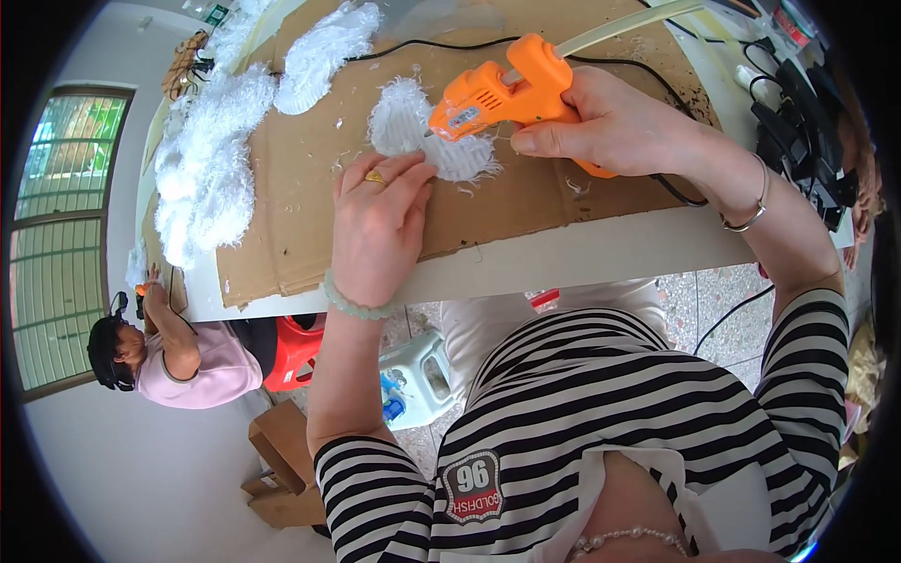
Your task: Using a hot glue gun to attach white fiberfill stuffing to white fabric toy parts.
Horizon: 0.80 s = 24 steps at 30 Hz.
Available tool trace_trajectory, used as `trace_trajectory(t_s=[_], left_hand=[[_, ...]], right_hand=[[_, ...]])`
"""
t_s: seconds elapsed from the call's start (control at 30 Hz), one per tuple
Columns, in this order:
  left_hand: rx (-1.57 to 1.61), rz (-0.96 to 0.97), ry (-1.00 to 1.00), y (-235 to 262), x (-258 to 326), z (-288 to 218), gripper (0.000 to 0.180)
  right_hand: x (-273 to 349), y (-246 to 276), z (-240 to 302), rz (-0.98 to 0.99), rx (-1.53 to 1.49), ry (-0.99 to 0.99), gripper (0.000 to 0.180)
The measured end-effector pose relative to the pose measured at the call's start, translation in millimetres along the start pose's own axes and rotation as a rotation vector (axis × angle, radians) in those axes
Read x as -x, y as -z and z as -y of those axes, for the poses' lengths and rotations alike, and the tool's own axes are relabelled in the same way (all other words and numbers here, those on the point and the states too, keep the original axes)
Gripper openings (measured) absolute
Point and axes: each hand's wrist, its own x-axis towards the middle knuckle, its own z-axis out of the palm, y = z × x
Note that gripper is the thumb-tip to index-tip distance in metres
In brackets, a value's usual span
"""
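Head view: a white fluffy piece point(413, 127) lies on a cardboard sheet point(300, 206) covering the bench point(582, 253). The right hand point(610, 127) grips an orange glue gun point(497, 94), nozzle seemingly touching the piece. The left hand point(380, 225) lies flat, fingers pressing the piece's lower edge. More white fluffy pieces point(216, 150) sit heaped at the cardboard's left end.

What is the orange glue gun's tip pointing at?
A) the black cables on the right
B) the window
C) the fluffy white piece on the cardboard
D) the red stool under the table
C: the right hand holds the orange glue gun with its nozzle down on the fluffy white piece, which the left hand presses onto the cardboard.
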Motion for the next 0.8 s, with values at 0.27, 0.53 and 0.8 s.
trace_trajectory(t_s=[0.27,0.53,0.8], left_hand=[[-0.148,0.001,-0.041,0,2,-15,0.031],[-0.176,-0.023,-0.045,-5,5,-14,0.035],[-0.138,-0.02,-0.024,2,5,-12,0.028]], right_hand=[[-5,-7,3,-0.036,0.089,-0.016,0.032],[-10,-10,2,-0.023,0.149,-0.031,0.033],[-10,-10,6,-0.014,0.196,0.0,0.036]])
